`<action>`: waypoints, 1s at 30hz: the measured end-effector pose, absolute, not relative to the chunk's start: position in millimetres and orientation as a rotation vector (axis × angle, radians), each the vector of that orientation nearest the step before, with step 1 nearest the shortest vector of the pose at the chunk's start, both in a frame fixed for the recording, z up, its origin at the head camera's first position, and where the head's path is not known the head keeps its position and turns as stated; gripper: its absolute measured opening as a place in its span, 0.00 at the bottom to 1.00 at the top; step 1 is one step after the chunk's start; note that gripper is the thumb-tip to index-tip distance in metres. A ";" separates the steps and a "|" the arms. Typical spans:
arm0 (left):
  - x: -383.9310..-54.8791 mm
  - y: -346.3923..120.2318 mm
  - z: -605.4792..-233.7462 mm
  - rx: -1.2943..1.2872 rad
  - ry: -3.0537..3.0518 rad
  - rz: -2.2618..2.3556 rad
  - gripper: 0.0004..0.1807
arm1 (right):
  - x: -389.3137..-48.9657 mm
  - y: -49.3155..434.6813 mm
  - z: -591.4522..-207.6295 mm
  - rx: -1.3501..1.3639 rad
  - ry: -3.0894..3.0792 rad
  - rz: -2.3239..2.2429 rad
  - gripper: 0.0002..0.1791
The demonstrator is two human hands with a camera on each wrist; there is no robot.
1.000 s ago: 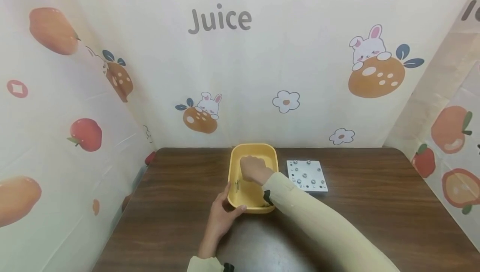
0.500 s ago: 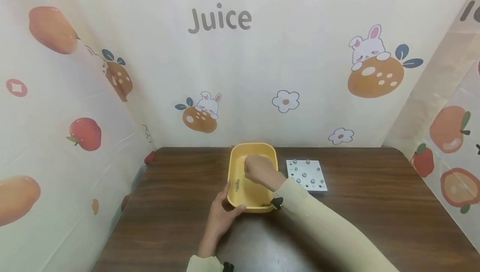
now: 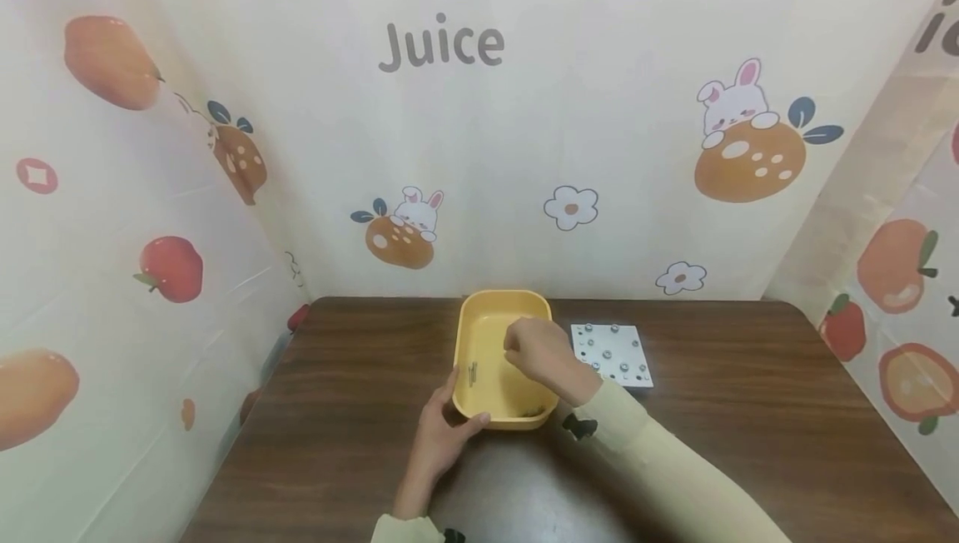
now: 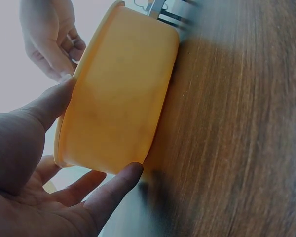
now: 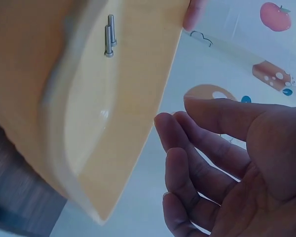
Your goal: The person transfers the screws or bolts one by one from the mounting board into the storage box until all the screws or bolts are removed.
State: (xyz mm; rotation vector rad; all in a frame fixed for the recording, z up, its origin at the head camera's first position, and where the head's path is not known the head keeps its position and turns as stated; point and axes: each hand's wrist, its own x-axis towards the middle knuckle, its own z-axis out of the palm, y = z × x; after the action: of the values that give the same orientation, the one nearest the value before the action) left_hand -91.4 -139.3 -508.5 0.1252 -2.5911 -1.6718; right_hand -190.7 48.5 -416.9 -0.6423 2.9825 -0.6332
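Head: a brown wood-grain table [image 3: 337, 443] meets a fruit-printed backdrop [image 3: 479, 127]; one yellow tray [image 3: 490, 343] sits left of one bolt-studded plate [image 3: 616, 342]; the right hand [image 3: 543, 355], above, hides part of the tray; left wrist: the left hand [image 4: 49, 215] grips the tray's near corner; right wrist: two screws [image 5: 108, 42] lie inside; the right hand's fingers bend loosely.

I can't make out the dark bits [image 3: 534, 411] in the near corner of the tub [image 3: 490, 397]; the right hand [image 3: 547, 356] hides part of its rim, and marks on the plate [image 3: 616, 343] are too tiny.
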 end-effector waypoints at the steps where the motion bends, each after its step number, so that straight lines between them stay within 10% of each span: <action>1: -91.4 -139.6 -509.1 0.126 -2.591 -1.666 0.51 | -189.7 50.3 -417.3 -0.635 2.984 -0.652 0.02; 30: -91.1 -139.0 -512.5 0.128 -2.588 -1.649 0.51 | -183.7 90.1 -421.7 -0.512 3.038 -0.834 0.04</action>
State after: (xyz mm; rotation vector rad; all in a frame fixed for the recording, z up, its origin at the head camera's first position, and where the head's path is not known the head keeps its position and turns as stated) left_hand -91.1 -139.0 -512.5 0.1277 -2.5878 -1.6490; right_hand -183.7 90.1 -421.7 -0.5116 3.0384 -0.8339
